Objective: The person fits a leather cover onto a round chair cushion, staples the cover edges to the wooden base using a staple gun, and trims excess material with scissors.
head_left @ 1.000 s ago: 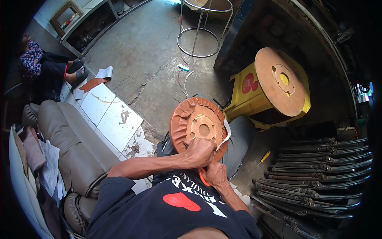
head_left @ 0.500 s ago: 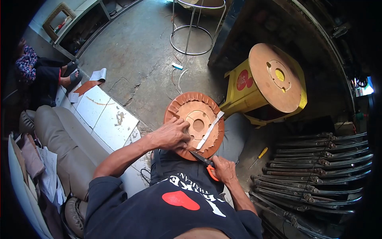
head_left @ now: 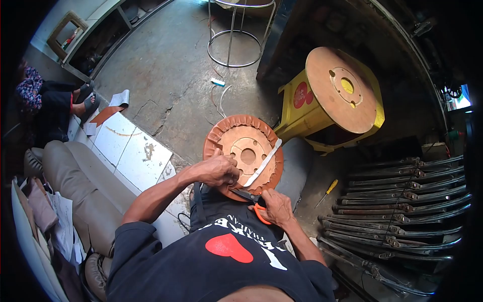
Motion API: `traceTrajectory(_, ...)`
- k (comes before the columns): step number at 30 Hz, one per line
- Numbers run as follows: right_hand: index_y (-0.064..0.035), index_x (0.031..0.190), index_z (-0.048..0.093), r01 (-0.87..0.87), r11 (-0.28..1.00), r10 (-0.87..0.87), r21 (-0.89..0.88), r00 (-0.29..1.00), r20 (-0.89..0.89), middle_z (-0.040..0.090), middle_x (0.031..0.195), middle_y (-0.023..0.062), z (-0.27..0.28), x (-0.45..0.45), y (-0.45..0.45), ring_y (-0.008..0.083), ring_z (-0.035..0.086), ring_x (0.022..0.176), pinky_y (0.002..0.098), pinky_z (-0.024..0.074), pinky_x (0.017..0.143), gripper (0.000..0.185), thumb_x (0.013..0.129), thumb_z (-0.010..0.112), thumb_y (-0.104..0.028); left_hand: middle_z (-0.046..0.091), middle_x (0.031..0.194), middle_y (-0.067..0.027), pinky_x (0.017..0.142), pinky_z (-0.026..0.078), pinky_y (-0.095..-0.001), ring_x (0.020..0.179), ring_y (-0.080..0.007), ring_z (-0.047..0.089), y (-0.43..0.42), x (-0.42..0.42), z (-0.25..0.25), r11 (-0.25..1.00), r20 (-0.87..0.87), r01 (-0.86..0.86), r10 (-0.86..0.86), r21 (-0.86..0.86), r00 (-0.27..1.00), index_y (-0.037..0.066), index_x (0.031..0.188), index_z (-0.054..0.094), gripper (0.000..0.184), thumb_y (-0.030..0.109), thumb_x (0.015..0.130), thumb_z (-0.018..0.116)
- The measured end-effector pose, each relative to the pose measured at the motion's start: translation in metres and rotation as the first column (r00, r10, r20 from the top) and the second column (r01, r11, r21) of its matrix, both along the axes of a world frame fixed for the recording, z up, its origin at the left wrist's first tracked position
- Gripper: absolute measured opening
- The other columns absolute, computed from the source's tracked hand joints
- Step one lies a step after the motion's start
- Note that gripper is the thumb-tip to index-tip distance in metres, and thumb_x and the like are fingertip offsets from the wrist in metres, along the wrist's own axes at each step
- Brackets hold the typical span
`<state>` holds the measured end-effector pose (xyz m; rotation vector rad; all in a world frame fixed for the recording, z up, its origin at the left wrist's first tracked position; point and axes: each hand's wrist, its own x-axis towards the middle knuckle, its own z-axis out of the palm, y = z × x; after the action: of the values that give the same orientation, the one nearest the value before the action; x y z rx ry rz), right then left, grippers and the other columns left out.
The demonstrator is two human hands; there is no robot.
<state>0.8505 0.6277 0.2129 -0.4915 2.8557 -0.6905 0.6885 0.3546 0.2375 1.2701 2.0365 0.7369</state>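
Note:
A round stool seat lies underside up on my lap, with a bare wooden disc (head_left: 238, 149) in its middle. Its brown cover (head_left: 216, 134) is gathered in pleats around the disc. My left hand (head_left: 220, 170) is closed at the near left rim, pinching the cover's inner edge; its fingertips are partly hidden. In my right hand (head_left: 277, 205) are scissors with orange handles (head_left: 261, 212). Their blades point left, low over the near rim, close to my left fingers. A white strip (head_left: 263, 163) lies slanted across the seat's right part.
A yellow plastic stool (head_left: 293, 113) carries another wooden disc (head_left: 327, 95). Bent metal tubes (head_left: 387, 211) are stacked at right, near a yellow screwdriver (head_left: 331, 187). A metal stool frame (head_left: 231, 45) stands ahead. At left are grey-brown cushions (head_left: 83, 181) and a seated person (head_left: 55, 103).
My right hand has moved left and slightly up with the scissors, bringing the blades further over the near rim. My left hand stays at the cover. The whole view has shifted slightly.

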Motion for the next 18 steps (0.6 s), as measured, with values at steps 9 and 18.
traceTrajectory(9,-0.0061,0.092,0.052,0.008,1.000,-0.005,-0.028,0.993,0.115,0.066,0.079,0.0166,-0.040,0.014,0.008,0.0379,0.069,0.073,0.0500,0.0514,0.060,0.057,0.083,0.082,-0.054,0.067,0.086,-0.0050,0.087,0.034,-0.0492,0.096,-0.0257,0.065,0.004,0.003,-0.022,0.992,0.049,-0.116,0.113,0.052,0.992,0.012,0.089,0.075,0.006,0.015,0.085,0.075)
traceTrajectory(18,-0.0047,0.092,0.053,0.110,0.994,-0.110,0.009,0.991,0.082,0.064,0.080,0.0160,0.028,-0.004,-0.018,0.0365,0.070,0.076,0.0474,0.0529,0.060,0.060,0.085,0.080,-0.057,0.072,0.076,-0.0143,0.075,0.050,-0.0506,0.081,-0.0342,0.071,0.031,0.016,-0.009,0.962,0.032,-0.272,0.271,0.036,0.962,0.006,0.082,0.077,0.008,0.008,0.076,0.072)
